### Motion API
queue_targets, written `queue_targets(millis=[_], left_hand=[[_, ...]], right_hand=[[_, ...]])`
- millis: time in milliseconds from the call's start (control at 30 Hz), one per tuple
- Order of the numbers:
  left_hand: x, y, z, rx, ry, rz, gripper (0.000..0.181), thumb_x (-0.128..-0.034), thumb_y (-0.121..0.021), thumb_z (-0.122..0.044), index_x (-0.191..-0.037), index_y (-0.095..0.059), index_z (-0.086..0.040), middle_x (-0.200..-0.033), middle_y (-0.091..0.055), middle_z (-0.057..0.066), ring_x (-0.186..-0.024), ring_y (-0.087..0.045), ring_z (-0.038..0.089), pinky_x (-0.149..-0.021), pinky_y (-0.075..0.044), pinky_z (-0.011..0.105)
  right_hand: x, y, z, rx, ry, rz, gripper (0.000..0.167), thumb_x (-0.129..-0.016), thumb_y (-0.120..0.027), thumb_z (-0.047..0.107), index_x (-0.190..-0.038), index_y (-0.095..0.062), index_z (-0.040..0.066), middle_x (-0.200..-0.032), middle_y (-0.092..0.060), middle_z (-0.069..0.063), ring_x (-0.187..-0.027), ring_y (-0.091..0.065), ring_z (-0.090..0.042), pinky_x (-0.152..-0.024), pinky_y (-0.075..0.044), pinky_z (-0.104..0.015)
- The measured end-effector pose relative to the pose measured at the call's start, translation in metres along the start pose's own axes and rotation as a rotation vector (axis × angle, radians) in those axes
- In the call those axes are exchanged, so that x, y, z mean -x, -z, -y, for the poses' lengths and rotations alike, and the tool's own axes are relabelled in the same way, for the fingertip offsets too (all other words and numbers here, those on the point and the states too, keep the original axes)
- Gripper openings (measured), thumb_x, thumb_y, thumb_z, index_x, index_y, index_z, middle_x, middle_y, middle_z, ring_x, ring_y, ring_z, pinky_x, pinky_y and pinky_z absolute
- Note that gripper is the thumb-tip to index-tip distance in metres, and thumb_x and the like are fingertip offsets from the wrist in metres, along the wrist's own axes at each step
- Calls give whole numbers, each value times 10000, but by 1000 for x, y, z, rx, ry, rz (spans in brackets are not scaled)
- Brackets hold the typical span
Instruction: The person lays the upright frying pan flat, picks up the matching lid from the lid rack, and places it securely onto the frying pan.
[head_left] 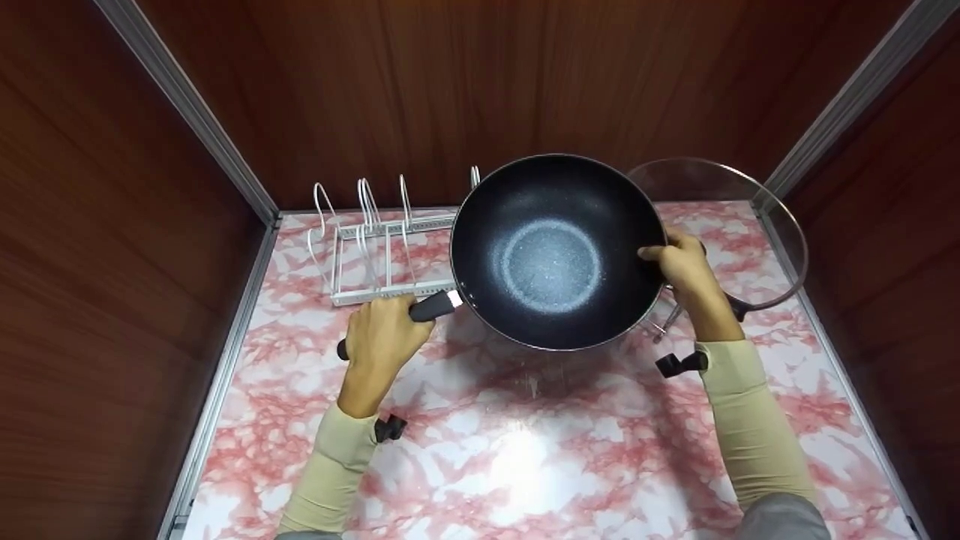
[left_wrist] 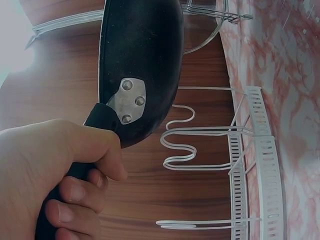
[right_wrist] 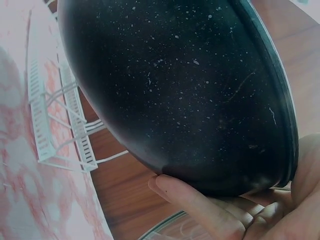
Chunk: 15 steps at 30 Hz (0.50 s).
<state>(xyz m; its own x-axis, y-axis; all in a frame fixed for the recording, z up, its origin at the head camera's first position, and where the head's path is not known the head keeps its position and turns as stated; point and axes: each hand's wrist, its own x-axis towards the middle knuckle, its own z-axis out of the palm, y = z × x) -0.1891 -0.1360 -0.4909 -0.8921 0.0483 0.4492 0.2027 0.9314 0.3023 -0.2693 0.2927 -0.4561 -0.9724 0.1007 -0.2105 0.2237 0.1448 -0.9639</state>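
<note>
A black wok [head_left: 551,262] with a pale round patch inside is held up above the table, its inside facing the head camera. My left hand [head_left: 386,330] grips its black handle [head_left: 435,306]; the left wrist view shows the fingers of the left hand [left_wrist: 75,175] curled round it beside the riveted bracket [left_wrist: 131,100]. At the opposite rim my right hand [head_left: 684,270] pinches the wok, thumb on the inside. From the right wrist, the speckled underside [right_wrist: 185,100] appears with the fingers of my right hand [right_wrist: 240,215] against it.
A white wire rack [head_left: 390,292] stands at the back left, partly behind the wok. A glass lid [head_left: 806,255] with a dark fitting is at the back right, beyond my right hand. Wooden panels [head_left: 480,90] in metal frames surround the marbled table [head_left: 465,450].
</note>
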Motion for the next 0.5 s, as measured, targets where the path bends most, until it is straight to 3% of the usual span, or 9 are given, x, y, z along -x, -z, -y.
queue_targets(millis=[500], left_hand=[[1, -2, 4, -50, -24, -33, 214, -774, -697, -177, -599, -579, -138, -527, -605, 93, -515, -647, 420, -456, -488, 574]], right_hand=[[10, -1, -4, -11, 57, 24, 257, -954, -585, -58, -1209, -589, -86, -796, -729, 67, -717, -733, -83, -666, -626, -238]])
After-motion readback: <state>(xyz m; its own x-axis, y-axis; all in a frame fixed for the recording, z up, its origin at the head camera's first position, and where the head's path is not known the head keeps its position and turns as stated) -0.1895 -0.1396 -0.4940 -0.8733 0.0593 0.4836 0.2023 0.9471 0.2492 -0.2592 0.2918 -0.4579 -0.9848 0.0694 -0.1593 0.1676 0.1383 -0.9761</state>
